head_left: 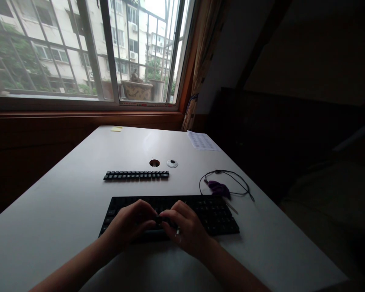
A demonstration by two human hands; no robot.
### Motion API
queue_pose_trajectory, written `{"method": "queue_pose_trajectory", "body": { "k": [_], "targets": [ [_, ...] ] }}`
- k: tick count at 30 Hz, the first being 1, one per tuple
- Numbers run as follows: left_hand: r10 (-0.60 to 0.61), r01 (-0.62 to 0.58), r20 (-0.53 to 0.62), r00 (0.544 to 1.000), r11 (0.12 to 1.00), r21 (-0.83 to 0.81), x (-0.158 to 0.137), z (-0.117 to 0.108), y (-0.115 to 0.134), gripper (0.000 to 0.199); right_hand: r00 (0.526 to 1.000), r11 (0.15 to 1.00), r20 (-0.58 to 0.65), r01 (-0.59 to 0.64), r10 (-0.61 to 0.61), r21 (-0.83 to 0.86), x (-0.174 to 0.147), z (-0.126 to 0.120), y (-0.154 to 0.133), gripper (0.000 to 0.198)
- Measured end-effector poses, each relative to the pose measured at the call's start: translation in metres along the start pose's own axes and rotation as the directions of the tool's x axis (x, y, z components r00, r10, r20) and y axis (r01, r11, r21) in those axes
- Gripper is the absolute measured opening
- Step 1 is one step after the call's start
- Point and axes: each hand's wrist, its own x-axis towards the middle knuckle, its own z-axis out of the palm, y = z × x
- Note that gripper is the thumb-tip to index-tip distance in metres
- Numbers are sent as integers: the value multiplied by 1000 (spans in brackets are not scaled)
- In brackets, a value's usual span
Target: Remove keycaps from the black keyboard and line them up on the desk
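A black keyboard [217, 217] lies near the front of the white table. Over its middle, my left hand [128, 224] and my right hand [185, 225] meet, thumbs and fingers pinched together. Between the fingertips of both is a small dark piece that looks like a keycap [158, 219]; its details are lost in shadow. A ring shows on my right hand. My hands cover much of the central keys. Just behind the keyboard, loose black keycaps [136, 175] stand in two neat rows.
A coiled black cable [246, 186] and a purple cloth [219, 189] lie behind the keyboard's right end. Farther back are a round table hole [154, 163], its white cover [172, 163], printed paper [203, 141] and a yellow note [116, 129]. A window [140, 52] is beyond.
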Motion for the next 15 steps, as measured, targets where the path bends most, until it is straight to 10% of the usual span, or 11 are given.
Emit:
{"method": "queue_pose_trajectory", "body": {
  "k": [6,15],
  "targets": [
    [118,-75,-91,989,920,386,1,-22,-2,9,983,981,10,-180,182,-73,24,-26,46,16],
    [201,-229,117,973,739,633,4,-27,-10,13,924,940,191,-304,330,-152,66,-22,153,13]
  ]
}}
